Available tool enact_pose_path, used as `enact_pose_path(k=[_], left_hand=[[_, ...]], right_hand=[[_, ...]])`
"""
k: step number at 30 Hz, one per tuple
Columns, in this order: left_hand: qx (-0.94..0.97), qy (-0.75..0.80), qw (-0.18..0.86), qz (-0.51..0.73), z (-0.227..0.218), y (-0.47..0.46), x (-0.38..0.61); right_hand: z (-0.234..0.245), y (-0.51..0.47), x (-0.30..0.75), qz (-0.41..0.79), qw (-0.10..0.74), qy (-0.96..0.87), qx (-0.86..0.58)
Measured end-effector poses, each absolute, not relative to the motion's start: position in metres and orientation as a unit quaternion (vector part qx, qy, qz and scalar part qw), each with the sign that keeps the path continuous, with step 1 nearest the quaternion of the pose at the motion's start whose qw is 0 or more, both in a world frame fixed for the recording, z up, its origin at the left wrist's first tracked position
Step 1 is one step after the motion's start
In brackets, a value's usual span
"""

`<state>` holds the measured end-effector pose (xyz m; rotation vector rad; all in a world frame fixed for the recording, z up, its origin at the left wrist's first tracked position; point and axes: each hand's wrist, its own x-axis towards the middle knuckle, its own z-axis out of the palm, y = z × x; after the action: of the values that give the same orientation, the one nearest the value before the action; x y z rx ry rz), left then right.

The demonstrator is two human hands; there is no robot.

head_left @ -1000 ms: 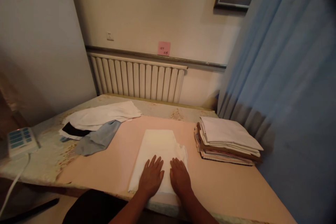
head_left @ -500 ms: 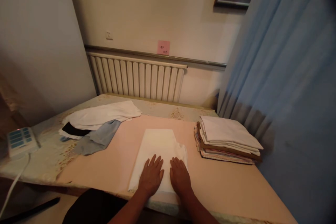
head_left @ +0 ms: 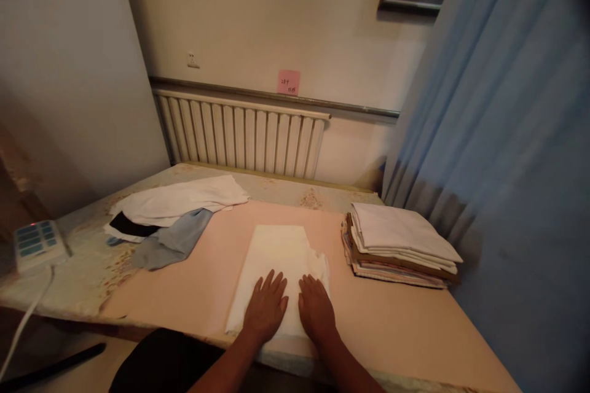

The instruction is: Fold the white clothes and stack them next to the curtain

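A white garment (head_left: pixel 276 252), folded into a long panel, lies on the pink cloth (head_left: pixel 382 331) near the table's front edge. A small crumpled part sticks out along its right side. My left hand (head_left: pixel 266 306) rests flat on the lower left of the garment, fingers stretched forward. On its lower right lies my right hand (head_left: pixel 317 308), palm down with fingers out. Neither hand grips anything. The cloth beneath both palms is hidden.
To the right stands a stack of folded cloths (head_left: pixel 401 233). Loose garments (head_left: pixel 179 202) in white, black and grey-blue lie at the back left. A white power strip (head_left: pixel 39 245) with a cord sits at the left edge. Behind are a radiator (head_left: pixel 244 135) and a blue curtain (head_left: pixel 498 135).
Both hands stay in the same place on the white garment. The camera view has shifted very slightly.
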<state>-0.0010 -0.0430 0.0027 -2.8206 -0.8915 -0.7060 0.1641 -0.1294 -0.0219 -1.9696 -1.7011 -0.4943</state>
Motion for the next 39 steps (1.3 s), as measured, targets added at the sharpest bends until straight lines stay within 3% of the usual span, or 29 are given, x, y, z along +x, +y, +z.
enact_pose_path(k=[20, 32, 39], left_hand=[[-0.924, -0.296, 0.069, -0.233, 0.005, -0.044, 0.0], [-0.925, -0.293, 0.066, -0.233, 0.003, -0.044, -0.001], [-0.924, -0.303, 0.05, -0.228, 0.005, -0.045, 0.0]], right_hand=[[-0.022, -0.129, 0.162, -0.178, 0.251, -0.619, -0.723], [-0.003, -0.122, 0.158, -0.116, 0.241, -0.611, -0.745], [-0.014, -0.12, 0.137, -0.108, 0.242, -0.675, -0.689]])
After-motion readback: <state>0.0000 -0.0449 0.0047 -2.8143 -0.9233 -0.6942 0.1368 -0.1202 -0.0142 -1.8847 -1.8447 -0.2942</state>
